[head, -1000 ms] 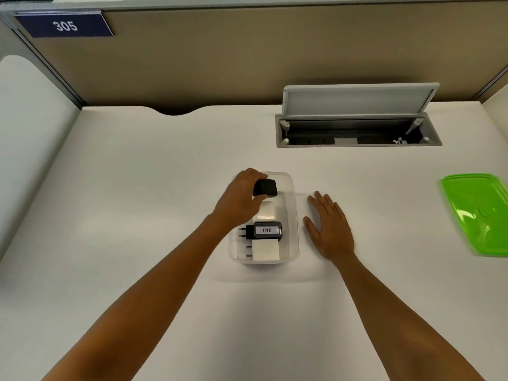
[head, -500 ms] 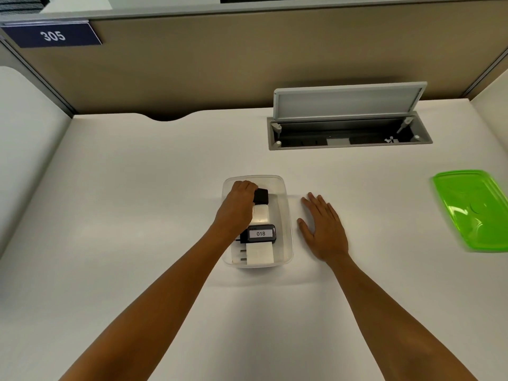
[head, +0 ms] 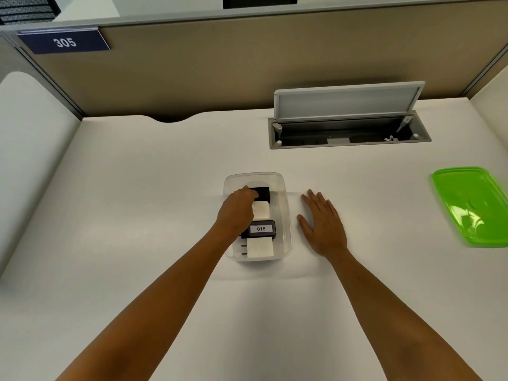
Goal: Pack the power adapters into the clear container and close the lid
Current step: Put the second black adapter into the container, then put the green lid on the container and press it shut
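Power adapters now fill the clear container (head: 286, 215): the black adapter (head: 262, 193), carried above it a second ago, sits at its far end, left hand (head: 237, 213) fingers grasping it. Right hand (head: 323, 225) rests flat, released, beside the container. Green lid (head: 472, 204) waits well right.

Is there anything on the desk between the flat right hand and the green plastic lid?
Nothing: in the head view, the white desk is bare between the right hand and the green plastic lid.
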Demonstrator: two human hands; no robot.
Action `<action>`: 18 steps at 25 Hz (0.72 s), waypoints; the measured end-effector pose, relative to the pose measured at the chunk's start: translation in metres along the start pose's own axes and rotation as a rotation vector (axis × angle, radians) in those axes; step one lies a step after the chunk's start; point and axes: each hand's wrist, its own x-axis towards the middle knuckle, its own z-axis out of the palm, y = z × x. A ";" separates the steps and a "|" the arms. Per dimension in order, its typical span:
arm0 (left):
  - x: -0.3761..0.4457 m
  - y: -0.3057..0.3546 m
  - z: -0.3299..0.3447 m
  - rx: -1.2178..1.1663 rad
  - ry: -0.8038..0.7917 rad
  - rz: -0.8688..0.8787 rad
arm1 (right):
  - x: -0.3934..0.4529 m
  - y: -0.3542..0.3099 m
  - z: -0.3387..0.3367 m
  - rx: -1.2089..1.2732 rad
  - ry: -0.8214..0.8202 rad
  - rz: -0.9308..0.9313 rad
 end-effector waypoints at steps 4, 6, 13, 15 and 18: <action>-0.009 0.008 -0.001 -0.078 0.078 0.038 | -0.005 -0.001 -0.004 0.081 -0.021 0.008; -0.013 0.016 -0.002 -0.147 0.163 0.079 | -0.017 0.005 -0.013 0.175 0.005 0.055; -0.007 0.063 0.005 -0.208 0.331 0.196 | -0.050 0.084 -0.079 0.171 0.235 0.251; -0.004 0.078 0.011 -0.200 0.356 0.223 | -0.053 0.112 -0.101 0.144 0.308 0.362; -0.002 0.098 0.021 -0.170 0.368 0.249 | -0.052 0.149 -0.128 -0.001 0.301 0.538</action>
